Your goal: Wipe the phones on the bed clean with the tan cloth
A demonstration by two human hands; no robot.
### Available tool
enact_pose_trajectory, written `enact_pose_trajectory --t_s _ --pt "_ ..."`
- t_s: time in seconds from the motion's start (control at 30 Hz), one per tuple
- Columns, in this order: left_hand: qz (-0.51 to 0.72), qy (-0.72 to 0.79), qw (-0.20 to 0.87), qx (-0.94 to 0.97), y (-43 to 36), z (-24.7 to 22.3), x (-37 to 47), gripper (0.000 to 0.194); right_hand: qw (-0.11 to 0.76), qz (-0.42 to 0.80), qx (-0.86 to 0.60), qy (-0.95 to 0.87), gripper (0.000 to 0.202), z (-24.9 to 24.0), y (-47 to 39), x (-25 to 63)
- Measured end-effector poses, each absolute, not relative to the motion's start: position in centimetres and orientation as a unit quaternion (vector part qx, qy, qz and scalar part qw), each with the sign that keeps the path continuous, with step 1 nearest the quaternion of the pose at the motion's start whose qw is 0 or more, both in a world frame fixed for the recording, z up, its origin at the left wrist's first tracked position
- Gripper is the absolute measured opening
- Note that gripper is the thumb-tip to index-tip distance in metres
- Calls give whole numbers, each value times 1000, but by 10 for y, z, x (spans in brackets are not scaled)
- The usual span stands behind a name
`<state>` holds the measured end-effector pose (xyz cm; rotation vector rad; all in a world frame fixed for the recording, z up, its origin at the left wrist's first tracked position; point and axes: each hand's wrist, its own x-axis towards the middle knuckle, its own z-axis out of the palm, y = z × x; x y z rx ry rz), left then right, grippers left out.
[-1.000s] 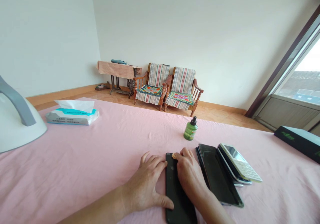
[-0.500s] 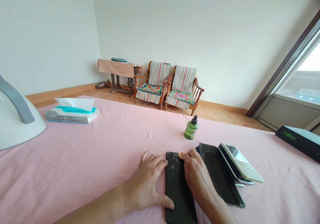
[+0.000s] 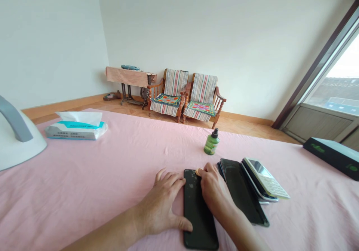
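A black smartphone (image 3: 198,213) lies flat on the pink cloth in front of me, with whitish wet-looking spots near its far end. My left hand (image 3: 162,202) rests at its left side, fingers spread, thumb and index fingertip touching the edge. Between the bent fingers of my right hand (image 3: 214,187) is a small beige pad (image 3: 198,172), pressed on the phone's far end; most of the pad is hidden. Just right of that hand lies a larger dark, glossy phone or tablet (image 3: 242,191), partly covered by my wrist. A green spray bottle (image 3: 211,143) stands upright beyond.
A white keypad phone (image 3: 267,178) tops a stack at right. A black box (image 3: 331,157) lies at the far right. A tissue pack (image 3: 75,128) and a white appliance with a grey handle (image 3: 19,139) sit at left. Two wooden chairs (image 3: 200,98) stand beyond the table.
The whole view has shifted slightly. My right hand has slid the pad a little to the left on the phone's far end. My left hand keeps its place at the phone's edge.
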<state>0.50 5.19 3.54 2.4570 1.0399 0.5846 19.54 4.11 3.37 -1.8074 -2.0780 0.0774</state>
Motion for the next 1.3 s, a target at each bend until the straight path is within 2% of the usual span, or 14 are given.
enact_pose_trajectory --t_s 0.2,0.4,0.6,0.87,1.1,1.3 --pt "202 377 204 881 51 39 6 77 219 113 -603 -759 33 33 26 192" --pt "166 375 200 890 53 40 5 84 237 87 -614 -748 35 33 37 191" --pt "168 386 190 887 55 33 6 91 241 130 -575 -771 35 26 11 182" --pt "173 372 186 893 54 39 3 88 274 129 -543 -783 37 31 20 187" --pt "139 349 191 907 56 31 -1 115 260 168 -515 -799 31 28 -6 183" --pt "134 333 181 916 59 24 -4 116 271 135 -525 -795 33 26 17 188"
